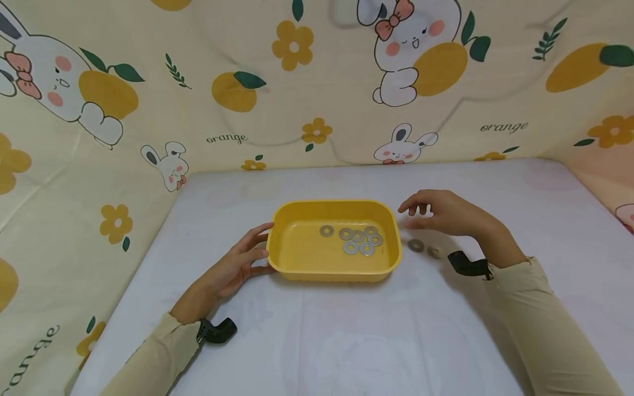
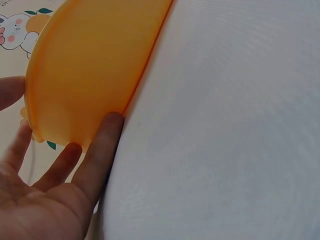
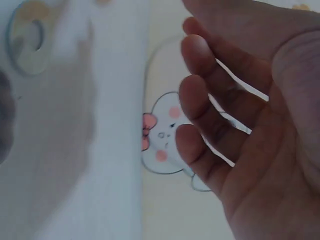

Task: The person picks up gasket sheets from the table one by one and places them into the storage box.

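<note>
A yellow plastic tray [image 1: 312, 262] stands on the white cloth, with several flat metal washers [image 1: 345, 249] lying in it. Most of these washers overlap right of its middle; one lies apart to their left. My left hand [image 1: 236, 268] touches the tray's left end with spread, fairly straight fingers; in the left wrist view the fingertips [image 2: 111, 122] rest against its outer wall. Beyond the tray's right end hovers my right hand [image 1: 448, 213], fingers loosely bent and holding nothing. Below it, two more washers lie on the cloth, a darker washer [image 1: 410, 247] and a paler washer [image 1: 435, 254].
A white cloth [image 1: 317, 335] covers the table. Behind and at both sides rises a cream fabric [image 1: 277, 118] printed with rabbits, oranges and flowers. Each wrist wears a black camera mount, such as the right mount [image 1: 465, 265].
</note>
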Tool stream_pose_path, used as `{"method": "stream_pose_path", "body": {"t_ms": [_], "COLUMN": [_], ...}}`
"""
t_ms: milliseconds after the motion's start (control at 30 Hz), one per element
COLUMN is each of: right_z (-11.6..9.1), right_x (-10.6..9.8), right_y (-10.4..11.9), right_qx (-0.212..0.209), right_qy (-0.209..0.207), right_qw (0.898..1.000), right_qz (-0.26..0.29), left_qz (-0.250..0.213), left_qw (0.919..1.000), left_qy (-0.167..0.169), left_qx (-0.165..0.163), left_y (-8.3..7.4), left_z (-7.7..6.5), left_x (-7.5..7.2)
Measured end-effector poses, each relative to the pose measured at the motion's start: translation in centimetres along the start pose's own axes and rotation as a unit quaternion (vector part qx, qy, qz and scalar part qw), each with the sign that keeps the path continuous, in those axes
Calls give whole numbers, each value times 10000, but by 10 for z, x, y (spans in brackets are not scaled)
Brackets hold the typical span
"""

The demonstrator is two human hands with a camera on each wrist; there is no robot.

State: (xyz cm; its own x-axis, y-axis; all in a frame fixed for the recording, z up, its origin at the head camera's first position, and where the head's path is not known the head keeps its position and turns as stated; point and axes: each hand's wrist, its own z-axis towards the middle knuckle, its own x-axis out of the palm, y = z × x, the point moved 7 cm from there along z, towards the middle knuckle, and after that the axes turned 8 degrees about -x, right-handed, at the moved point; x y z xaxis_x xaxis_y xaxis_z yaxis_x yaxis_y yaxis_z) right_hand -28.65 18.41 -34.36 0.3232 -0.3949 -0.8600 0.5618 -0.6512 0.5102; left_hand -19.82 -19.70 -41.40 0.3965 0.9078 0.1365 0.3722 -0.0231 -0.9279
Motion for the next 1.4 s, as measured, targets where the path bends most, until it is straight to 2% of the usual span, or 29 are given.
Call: {"method": "stream_pose_path", "body": {"t_ms": [133, 267, 400, 633, 933, 1100, 1233, 1400], "right_z": [-2, -5, -7, -4, -2, 0, 0, 0], "right_x": [12, 24, 33, 36, 40, 39, 36, 35], "right_y": [-11, -20, -27, -27, -30, -32, -34, -39], "right_qx": [384, 720, 813, 728, 712, 496, 514, 588], "right_qy": [577, 1165, 1488, 1384, 1491, 1135, 840, 828], "right_qw": [9975, 9905, 9853, 9874, 9855, 9920, 9951, 9948], "right_qz": [129, 143, 217, 243, 395, 244, 97, 106], "left_qz": [2, -16, -25, 22, -5, -32, 1, 24], "left_qw": [10000, 10000, 10000, 10000, 10000, 10000, 10000, 10000], "left_qy": [-14, 9, 19, -45, -42, -21, -17, -50], "left_qx": [7, 38, 46, -29, -41, -50, -33, -35], "left_y": [1, 1, 1, 0, 0, 1, 0, 1], "left_z": [0, 1, 0, 1, 0, -1, -1, 1], "left_x": [-1, -1, -1, -1, 0, -1, -1, -2]}}
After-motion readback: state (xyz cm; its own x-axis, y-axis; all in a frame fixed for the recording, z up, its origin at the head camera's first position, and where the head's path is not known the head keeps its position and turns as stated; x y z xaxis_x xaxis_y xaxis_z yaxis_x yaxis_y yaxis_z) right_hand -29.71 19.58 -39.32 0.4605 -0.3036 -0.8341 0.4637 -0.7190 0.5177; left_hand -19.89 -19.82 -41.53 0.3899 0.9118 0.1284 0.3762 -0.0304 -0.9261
